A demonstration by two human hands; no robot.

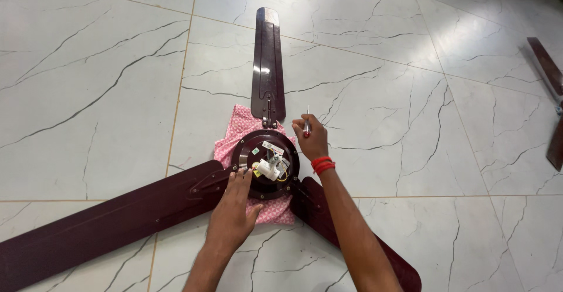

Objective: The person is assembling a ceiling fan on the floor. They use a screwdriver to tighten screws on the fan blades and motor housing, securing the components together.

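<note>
1. Ceiling fan (pixel 264 169) lies flat on the marble floor (pixel 99 75), its round dark motor housing resting on a pink patterned cloth (pixel 240 126).
2. Small white rectangular label (pixel 272 147) sits on the top face of the housing, beside a tiny green sticker (pixel 255 150); the print is too small to read.
3. Three long glossy maroon blades spread from the hub: one points away (pixel 268 63), one runs to the lower left (pixel 99 224), one to the lower right beneath the forearm.
4. White plastic connector (pixel 268 169) and thin wires cluster at the hub's centre.
5. Left hand (pixel 233 213) rests palm down with fingers extended on the housing's near rim, gripping nothing.
6. Right hand (pixel 311 139), a red band at its wrist, is curled around a small screwdriver (pixel 307 125) with a red handle, shaft pointing up.
7. Floor tiles are pale, polished and veined with dark lines; another dark fan blade (pixel 545 66) lies at the far right.
</note>
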